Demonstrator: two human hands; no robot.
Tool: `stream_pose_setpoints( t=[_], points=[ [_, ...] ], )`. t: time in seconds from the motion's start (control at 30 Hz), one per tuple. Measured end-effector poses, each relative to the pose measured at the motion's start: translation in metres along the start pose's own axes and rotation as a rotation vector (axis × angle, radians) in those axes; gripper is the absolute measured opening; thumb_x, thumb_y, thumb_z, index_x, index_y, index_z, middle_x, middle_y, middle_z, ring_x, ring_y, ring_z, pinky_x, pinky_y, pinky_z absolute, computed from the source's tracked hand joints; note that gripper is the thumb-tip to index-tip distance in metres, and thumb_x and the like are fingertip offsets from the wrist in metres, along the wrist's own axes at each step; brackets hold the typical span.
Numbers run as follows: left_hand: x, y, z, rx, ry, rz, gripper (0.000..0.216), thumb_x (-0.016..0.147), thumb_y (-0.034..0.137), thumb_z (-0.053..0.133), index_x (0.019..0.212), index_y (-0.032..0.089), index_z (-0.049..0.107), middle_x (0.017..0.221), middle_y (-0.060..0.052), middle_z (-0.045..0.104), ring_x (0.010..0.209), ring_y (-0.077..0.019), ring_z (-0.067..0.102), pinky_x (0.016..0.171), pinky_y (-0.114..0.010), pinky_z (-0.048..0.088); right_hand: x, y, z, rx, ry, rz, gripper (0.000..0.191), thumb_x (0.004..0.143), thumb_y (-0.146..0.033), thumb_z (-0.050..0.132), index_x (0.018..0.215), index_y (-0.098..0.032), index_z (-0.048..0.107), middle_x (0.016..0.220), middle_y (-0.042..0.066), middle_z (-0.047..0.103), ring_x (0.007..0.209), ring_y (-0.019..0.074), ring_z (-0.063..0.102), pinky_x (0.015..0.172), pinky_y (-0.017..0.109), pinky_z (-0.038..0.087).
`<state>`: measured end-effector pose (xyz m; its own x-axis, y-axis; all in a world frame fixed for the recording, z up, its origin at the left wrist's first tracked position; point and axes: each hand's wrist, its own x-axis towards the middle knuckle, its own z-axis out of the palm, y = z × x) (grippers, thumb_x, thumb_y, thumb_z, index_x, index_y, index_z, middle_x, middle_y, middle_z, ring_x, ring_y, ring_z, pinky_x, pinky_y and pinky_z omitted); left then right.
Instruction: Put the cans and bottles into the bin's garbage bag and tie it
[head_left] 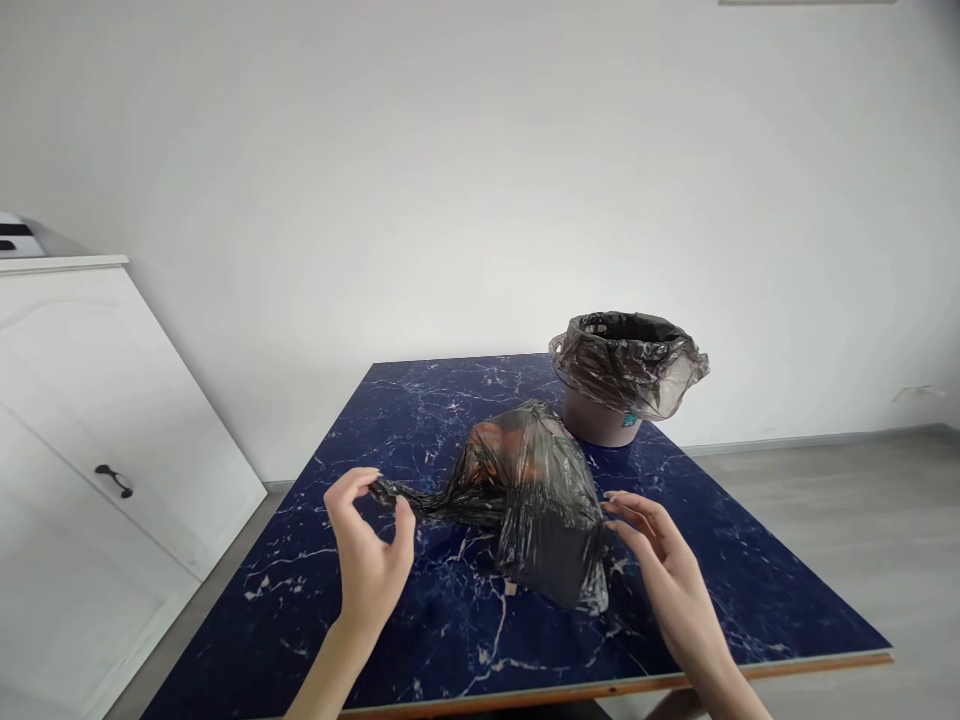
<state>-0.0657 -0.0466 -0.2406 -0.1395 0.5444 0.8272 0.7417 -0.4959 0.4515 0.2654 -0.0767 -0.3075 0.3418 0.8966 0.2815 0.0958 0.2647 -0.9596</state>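
Note:
A translucent black garbage bag (551,500) lies on the dark blue marbled table (420,640), with orange-brown contents showing dimly through its film. Its twisted neck stretches out to the left. At the end of that neck is my left hand (371,560), thumb and index finger spread apart, their tips by the plastic. My right hand (667,560) is beside the bag's right side, fingers stretched and slightly bent; the tips are at the plastic's edge, and I cannot tell whether they press on it. What exactly is inside the bag is not clear.
Behind the bag, on the right, stands a grey-brown bin (596,415) with a black liner (637,360) folded over its rim. A white cabinet (112,400) with a dark handle (114,481) is at the left. The wall (450,180) rises behind the table.

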Motion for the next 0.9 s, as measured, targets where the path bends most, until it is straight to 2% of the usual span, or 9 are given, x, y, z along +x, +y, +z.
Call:
stream_pose_setpoints(
  t=[0.03,0.1,0.17,0.27,0.4,0.5,0.6,0.77,0.9],
  points=[
    [0.0,0.008,-0.002,0.001,-0.052,0.078,0.029,0.1,0.027,0.06,0.127,0.025,0.053,0.122,-0.012,0.059,0.116,-0.0292,0.06,0.099,-0.048,0.053,0.001,0.004,-0.003,0.002,0.009,0.025,0.037,0.095,-0.052,0.065,0.123,-0.027,0.063,0.129,0.01,0.072,0.125,0.0284,0.066,0.104,0.04,0.053],
    [0.001,0.022,0.0,0.021,-0.281,0.205,0.023,0.103,0.02,0.053,0.124,0.026,0.059,0.116,-0.009,0.065,0.113,-0.0267,0.061,0.1,-0.047,0.052,0.004,0.016,-0.011,-0.027,0.01,0.059,0.041,0.094,-0.053,0.066,0.124,-0.027,0.062,0.125,0.01,0.073,0.122,0.0284,0.068,0.099,0.039,0.056],
    [0.003,0.032,0.006,0.097,-0.491,0.287,0.028,0.104,0.015,0.048,0.122,0.026,0.065,0.116,-0.007,0.07,0.116,-0.0277,0.06,0.1,-0.049,0.049,0.005,0.031,-0.019,-0.081,-0.018,0.085,0.042,0.092,-0.054,0.065,0.122,-0.025,0.062,0.12,0.011,0.074,0.118,0.0288,0.069,0.094,0.039,0.058],
    [0.006,0.038,0.019,0.223,-0.664,0.372,0.037,0.102,0.009,0.045,0.119,0.027,0.073,0.117,-0.006,0.073,0.12,-0.0314,0.057,0.1,-0.053,0.045,0.002,0.047,-0.027,-0.171,-0.076,0.053,0.039,0.092,-0.052,0.065,0.119,-0.024,0.064,0.117,0.011,0.073,0.114,0.0286,0.071,0.094,0.041,0.058],
    [0.007,0.036,0.037,0.348,-0.827,0.464,0.047,0.099,0.006,0.047,0.137,0.024,0.067,0.119,-0.011,0.071,0.117,-0.0334,0.057,0.096,-0.051,0.048,-0.007,0.047,-0.028,-0.268,-0.118,-0.073,0.03,0.098,-0.049,0.06,0.114,-0.025,0.067,0.12,0.01,0.07,0.113,0.0266,0.069,0.099,0.041,0.055],
    [0.005,0.035,0.05,0.488,-0.823,0.472,0.049,0.102,0.011,0.045,0.148,0.018,0.059,0.115,-0.017,0.067,0.106,-0.0341,0.059,0.087,-0.048,0.05,-0.01,0.039,-0.027,-0.307,-0.148,-0.091,0.028,0.102,-0.049,0.055,0.112,-0.026,0.067,0.12,0.008,0.071,0.11,0.0254,0.069,0.099,0.04,0.054],
    [0.004,0.035,0.062,0.565,-0.759,0.425,0.043,0.105,0.016,0.041,0.144,0.009,0.059,0.109,-0.019,0.066,0.098,-0.034,0.06,0.084,-0.048,0.051,-0.011,0.034,-0.027,-0.312,-0.155,-0.085,0.028,0.103,-0.05,0.055,0.112,-0.026,0.067,0.119,0.008,0.072,0.109,0.0252,0.069,0.098,0.039,0.053],
    [0.002,0.042,0.067,0.54,-0.586,0.342,0.047,0.09,0.008,0.055,0.136,0.009,0.058,0.12,-0.021,0.061,0.11,-0.0371,0.057,0.09,-0.051,0.05,-0.011,0.03,-0.028,-0.3,-0.157,-0.098,0.026,0.103,-0.047,0.055,0.11,-0.025,0.067,0.116,0.008,0.072,0.107,0.0248,0.07,0.096,0.036,0.053],
    [-0.003,0.051,0.061,0.564,-0.386,0.268,0.05,0.09,0.016,0.064,0.139,0.011,0.058,0.127,-0.025,0.051,0.117,-0.0423,0.052,0.094,-0.059,0.048,-0.01,0.026,-0.027,-0.321,-0.162,-0.113,0.024,0.103,-0.044,0.054,0.108,-0.025,0.068,0.114,0.007,0.073,0.104,0.0239,0.07,0.094,0.035,0.054]
  ],
)
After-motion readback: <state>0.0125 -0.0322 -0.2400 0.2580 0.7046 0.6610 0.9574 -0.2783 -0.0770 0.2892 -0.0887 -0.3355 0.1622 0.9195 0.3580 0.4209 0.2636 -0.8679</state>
